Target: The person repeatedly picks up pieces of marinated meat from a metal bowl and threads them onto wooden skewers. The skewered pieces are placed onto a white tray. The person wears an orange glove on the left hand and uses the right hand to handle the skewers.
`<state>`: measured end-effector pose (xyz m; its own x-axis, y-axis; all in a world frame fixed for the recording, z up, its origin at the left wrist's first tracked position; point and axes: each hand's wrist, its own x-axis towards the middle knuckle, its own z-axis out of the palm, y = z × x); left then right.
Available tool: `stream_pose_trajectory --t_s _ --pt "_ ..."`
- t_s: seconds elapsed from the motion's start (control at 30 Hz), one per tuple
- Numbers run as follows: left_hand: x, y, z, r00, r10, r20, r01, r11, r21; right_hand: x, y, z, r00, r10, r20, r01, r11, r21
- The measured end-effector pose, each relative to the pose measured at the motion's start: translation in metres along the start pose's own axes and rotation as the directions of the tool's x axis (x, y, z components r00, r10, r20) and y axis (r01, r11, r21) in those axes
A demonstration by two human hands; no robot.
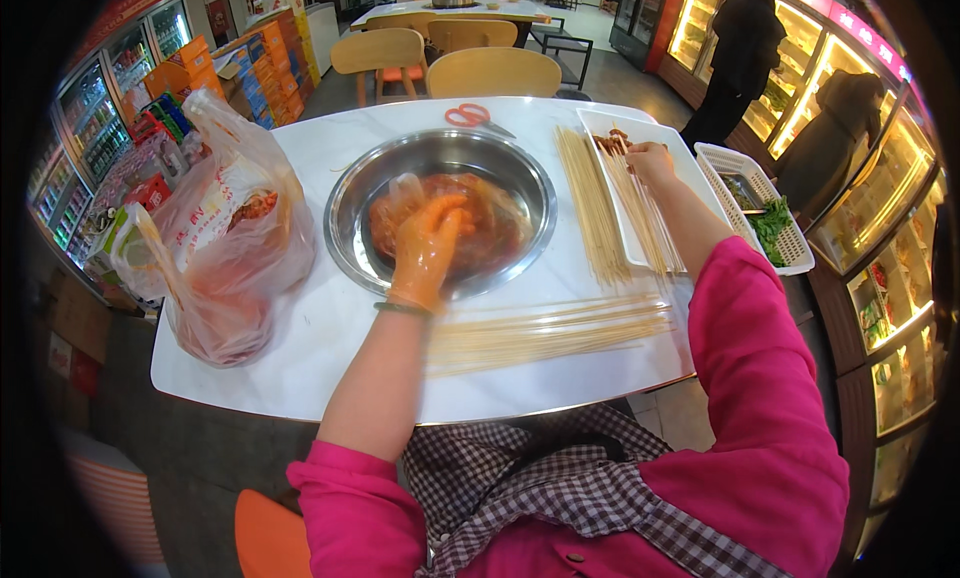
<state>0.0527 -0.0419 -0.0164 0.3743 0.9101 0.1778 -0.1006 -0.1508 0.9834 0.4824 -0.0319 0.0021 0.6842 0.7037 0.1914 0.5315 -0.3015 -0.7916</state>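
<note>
My left hand (pixel 429 236), in a stained clear plastic glove, rests on wet red marinated meat (pixel 499 210) in a round stainless steel basin (pixel 465 149). Whether its fingers grip any meat is unclear. At the upper right, my bare right hand (pixel 649 162) pinches a bamboo skewer over a white plastic tray (pixel 686 149). Skewers with brown-red meat (pixel 613 141) at their far ends lie in that tray, their sticks pointing toward me. A bundle of bare bamboo skewers (pixel 591 210) runs along the tray's left side. More bare skewers (pixel 547 334) lie crosswise in front of the basin.
Red-handled scissors (pixel 480 118) lie behind the basin on the white table (pixel 292 383). Plastic bags (pixel 240 270) with reddish food stand at left. A white perforated basket (pixel 799 261) holds green leaves. Chairs (pixel 495 71) stand beyond; two people (pixel 739 52) are near lit display fridges.
</note>
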Motion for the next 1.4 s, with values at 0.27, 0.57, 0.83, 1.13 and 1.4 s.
stream_pose_trajectory --t_s 0.27,0.57,0.83,1.13,1.4 --pt "0.010 -0.014 -0.011 0.982 0.188 0.028 -0.189 0.944 0.271 -0.002 -0.022 0.011 0.926 -0.377 0.001 0.352 0.863 -0.363" --pt "0.000 0.001 -0.001 0.983 0.133 -0.126 -0.125 0.990 0.072 -0.273 -0.131 -0.007 0.460 -0.604 0.650 0.751 0.656 0.078" --pt "0.010 0.002 -0.011 0.969 0.210 -0.127 -0.208 0.978 0.029 -0.284 -0.096 0.019 0.523 -0.543 0.657 0.807 0.562 -0.179" --pt "0.013 -0.006 -0.016 0.955 0.270 -0.126 -0.263 0.962 0.070 -0.283 -0.091 0.020 0.482 -0.571 0.664 0.820 0.561 -0.113" --pt "0.006 -0.002 -0.010 0.966 0.200 -0.165 -0.193 0.980 0.056 -0.274 -0.085 0.018 0.411 -0.549 0.728 0.833 0.551 -0.055"
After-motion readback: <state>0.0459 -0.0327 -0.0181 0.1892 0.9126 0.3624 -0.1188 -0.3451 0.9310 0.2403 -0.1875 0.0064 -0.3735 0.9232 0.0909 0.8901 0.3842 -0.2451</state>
